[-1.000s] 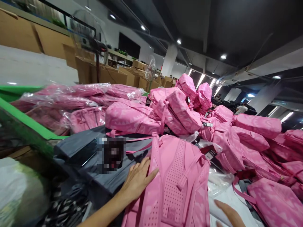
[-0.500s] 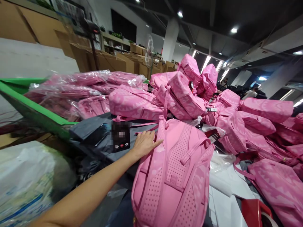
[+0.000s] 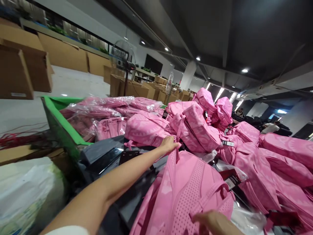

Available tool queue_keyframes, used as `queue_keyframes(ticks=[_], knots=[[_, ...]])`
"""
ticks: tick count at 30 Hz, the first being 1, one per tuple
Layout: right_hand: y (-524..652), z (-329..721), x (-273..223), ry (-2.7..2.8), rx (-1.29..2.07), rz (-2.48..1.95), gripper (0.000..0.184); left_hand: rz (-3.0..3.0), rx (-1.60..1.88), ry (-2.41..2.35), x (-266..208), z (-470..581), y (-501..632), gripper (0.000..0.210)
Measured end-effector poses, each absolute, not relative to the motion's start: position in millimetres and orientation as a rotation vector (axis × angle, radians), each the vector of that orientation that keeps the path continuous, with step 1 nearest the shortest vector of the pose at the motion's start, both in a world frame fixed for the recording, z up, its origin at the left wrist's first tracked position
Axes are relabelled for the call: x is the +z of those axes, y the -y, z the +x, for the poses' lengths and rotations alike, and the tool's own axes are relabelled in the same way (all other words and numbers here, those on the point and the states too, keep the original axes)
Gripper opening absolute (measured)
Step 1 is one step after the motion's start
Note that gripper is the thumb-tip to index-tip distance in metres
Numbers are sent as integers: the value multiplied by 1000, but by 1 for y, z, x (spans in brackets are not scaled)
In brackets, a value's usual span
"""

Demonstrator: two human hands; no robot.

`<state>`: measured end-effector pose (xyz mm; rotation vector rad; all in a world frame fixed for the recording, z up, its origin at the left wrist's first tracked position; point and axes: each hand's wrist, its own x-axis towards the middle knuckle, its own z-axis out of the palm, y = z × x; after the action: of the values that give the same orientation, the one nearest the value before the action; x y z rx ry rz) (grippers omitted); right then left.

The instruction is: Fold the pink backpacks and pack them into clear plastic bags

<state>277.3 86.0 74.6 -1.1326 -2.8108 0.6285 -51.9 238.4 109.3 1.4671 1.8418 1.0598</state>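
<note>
my left hand (image 3: pixel 168 145) is curled around the upper strap (image 3: pixel 171 169) of the pink backpack (image 3: pixel 188 186), which lies near, about the middle, padded back facing up. my right hand (image 3: pixel 215 223) blurs over its near right part; i cannot tell whether it grips anything. more pink bags (image 3: pixel 253 176) heap up far and right. a green bin (image 3: pixel 66 125) stands far left.

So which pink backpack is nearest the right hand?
The foremost backpack, its dotted back panel facing up; the other backpacks lie farther from the right hand.
</note>
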Motion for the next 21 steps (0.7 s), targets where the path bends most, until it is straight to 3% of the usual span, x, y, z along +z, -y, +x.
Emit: queue_keyframes(ticks=[4,7,9,12,13,17,21], knots=[[-161,215,81,2435,413,-1010,49,1355,1165,-1578,108,-58,-222,26],[-208,154,92,2145,489,-917,62,1246,1230,-1444,100,-55,-206,36],[-228,119,95,2119,591,-868,54,1182,1283,-1389,96,-54,-200,38],[-251,93,90,1997,712,-932,16,1102,1320,-1336,89,-58,-201,38],[-257,94,88,1919,750,-993,12,1075,1316,-1326,86,-61,-202,39],[-280,129,84,1669,974,-1277,63,966,1307,-1325,70,-69,-215,39],[-275,157,84,1634,1170,-1377,79,877,1370,-1361,55,-61,-234,33]])
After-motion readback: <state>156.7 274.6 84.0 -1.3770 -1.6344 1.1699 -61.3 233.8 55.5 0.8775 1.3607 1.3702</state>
